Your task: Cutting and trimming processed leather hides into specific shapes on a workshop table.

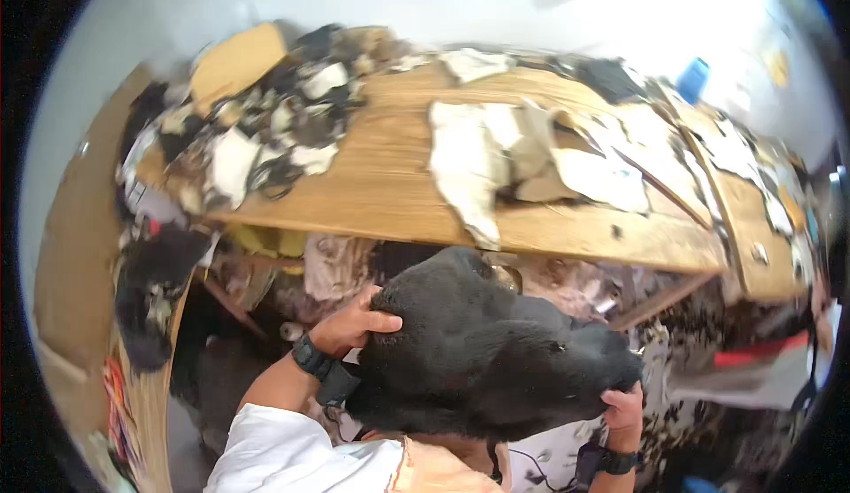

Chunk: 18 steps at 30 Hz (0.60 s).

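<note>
A large piece of black fur (478, 351) hangs in front of me, below the front edge of the wooden table (372, 174). My left hand (363, 325) grips its left edge with the thumb lying over the fur. My right hand (624, 413) holds its lower right corner, fingers curled onto it. Both my wrists carry dark straps. On the table, past the fur, lie cream-white pieces of hide (465, 157).
At the back left, mixed scraps (235, 161) surround a tan board (237, 64). Another dark fur piece (155, 298) drapes at the left side. A blue object (693, 80) is at back right. Cluttered material fills under the table; red-and-grey material (744, 378) sits at lower right.
</note>
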Motion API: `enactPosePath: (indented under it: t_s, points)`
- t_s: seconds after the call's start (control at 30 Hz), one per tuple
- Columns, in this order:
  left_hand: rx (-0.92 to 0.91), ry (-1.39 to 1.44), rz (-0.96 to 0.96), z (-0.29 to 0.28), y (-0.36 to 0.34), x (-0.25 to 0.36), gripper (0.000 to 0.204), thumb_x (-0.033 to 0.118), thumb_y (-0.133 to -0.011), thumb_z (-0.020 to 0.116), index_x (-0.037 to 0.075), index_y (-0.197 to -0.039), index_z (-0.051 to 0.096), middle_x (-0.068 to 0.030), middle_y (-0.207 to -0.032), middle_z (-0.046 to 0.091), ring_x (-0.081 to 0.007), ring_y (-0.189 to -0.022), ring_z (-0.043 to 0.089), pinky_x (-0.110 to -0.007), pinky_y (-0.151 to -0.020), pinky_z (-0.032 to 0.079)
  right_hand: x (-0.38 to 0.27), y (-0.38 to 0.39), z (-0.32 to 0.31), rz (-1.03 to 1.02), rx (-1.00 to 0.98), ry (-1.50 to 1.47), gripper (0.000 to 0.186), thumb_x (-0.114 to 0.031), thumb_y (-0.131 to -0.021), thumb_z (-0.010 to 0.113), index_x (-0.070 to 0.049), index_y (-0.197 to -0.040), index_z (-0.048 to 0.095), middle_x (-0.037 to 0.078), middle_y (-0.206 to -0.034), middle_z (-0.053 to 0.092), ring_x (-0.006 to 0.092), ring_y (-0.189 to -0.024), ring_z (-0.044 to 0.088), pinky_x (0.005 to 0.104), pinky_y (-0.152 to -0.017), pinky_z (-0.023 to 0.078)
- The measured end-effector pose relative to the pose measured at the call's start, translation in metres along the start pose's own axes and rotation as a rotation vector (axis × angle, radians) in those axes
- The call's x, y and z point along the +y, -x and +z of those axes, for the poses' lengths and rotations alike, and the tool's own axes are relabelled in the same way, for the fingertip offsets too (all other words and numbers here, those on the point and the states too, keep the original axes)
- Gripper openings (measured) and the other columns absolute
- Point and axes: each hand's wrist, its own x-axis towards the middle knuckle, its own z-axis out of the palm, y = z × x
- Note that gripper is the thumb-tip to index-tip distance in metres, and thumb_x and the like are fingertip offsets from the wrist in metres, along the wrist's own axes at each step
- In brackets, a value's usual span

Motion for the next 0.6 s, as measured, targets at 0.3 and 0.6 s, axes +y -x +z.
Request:
enactPosePath:
  t_s: [0.3, 0.6]
  points:
    - [0.636, 0.066, 0.230, -0.023, 0.108, 0.002, 0.059, 0.012, -0.067, 0.064, -0.002, -0.121, 0.046, -0.0143, -0.113, 0.056, -0.0271, -0.101, 0.056, -0.038, -0.089, 0.044, 0.005, -0.084, 0.115, 0.322, -0.448, 0.195, 0.043, 0.004, -0.072, 0.065, 0.002, -0.112, 0.052, 0.008, -0.108, 0.058, 0.0182, -0.098, 0.054, 0.0321, -0.084, 0.044]
    - [0.610, 0.100, 0.679, -0.017, 0.120, 0.108, 0.048, 0.027, -0.082, 0.051, -0.002, -0.121, 0.048, -0.0128, -0.118, 0.054, -0.0244, -0.107, 0.052, -0.035, -0.094, 0.040, -0.057, -0.118, 0.210, 0.061, -0.560, 0.032, 0.036, 0.006, -0.072, 0.060, -0.001, -0.108, 0.056, 0.009, -0.099, 0.061, 0.0204, -0.095, 0.057, 0.0326, -0.085, 0.043]
